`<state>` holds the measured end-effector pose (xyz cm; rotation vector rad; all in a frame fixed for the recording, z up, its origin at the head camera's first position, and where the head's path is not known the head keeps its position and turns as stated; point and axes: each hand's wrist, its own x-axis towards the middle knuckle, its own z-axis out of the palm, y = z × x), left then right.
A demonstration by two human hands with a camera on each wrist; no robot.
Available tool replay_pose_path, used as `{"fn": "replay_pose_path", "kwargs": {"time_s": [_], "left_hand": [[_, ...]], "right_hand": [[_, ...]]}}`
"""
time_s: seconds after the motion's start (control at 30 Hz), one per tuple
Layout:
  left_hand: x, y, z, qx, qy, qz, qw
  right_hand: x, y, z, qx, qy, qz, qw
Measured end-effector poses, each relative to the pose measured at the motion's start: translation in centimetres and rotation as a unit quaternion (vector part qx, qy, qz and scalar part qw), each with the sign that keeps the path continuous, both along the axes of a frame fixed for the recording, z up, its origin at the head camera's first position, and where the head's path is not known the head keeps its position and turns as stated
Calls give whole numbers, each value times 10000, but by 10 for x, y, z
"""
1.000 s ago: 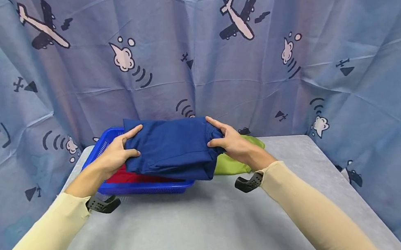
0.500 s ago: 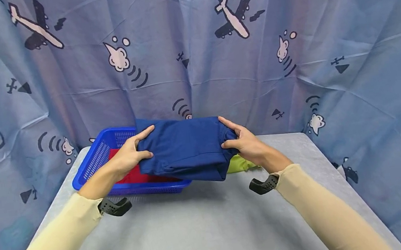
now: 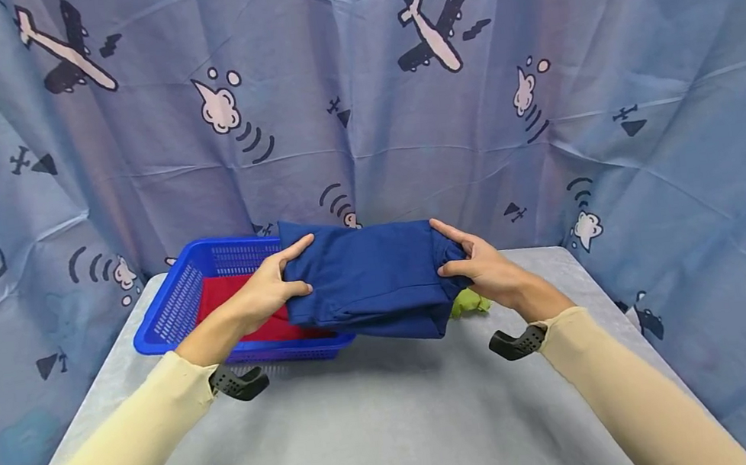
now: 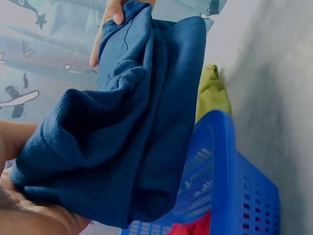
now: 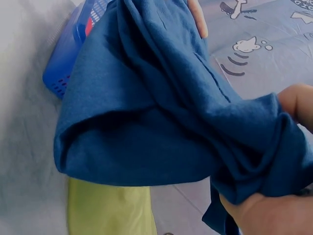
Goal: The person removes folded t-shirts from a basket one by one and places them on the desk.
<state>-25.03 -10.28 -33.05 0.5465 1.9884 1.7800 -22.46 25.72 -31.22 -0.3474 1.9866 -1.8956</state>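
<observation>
two hands hold one folded navy cloth (image 3: 371, 279) in the air, above the table (image 3: 381, 423) and partly over the right end of the blue basket (image 3: 177, 305), which has a red cloth (image 3: 233, 310) inside. the left hand (image 3: 265, 291) pinches the cloth's left edge, thumb on top and fingers beneath. the cloth looks soft, light and floppy, so i think the folds could slip unless both side edges stay gripped. the right hand (image 3: 487, 265) pinches the bunched right edge. a green cloth (image 3: 467, 302) lies just below it; the near table offers open room.
</observation>
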Motion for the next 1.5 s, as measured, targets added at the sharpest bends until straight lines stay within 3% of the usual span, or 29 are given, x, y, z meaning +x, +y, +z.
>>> {"fn": "replay_pose_path", "kwargs": {"time_s": [0.27, 0.7, 1.0, 1.23, 1.5], "left_hand": [[2, 21, 7, 87, -42, -46, 9999], [5, 68, 4, 244, -65, 8, 9997], [7, 104, -3, 111, 272, -52, 9996], [9, 124, -3, 346, -102, -292, 9989], [10, 147, -11, 169, -195, -349, 9991]], "right_hand": [[3, 21, 4, 329, -8, -220, 9992], [11, 59, 4, 601, 57, -507, 9969], [21, 95, 0, 756, 54, -513, 9958], [25, 117, -8, 739, 131, -458, 9961], [33, 143, -11, 1011, 103, -406, 9940]]}}
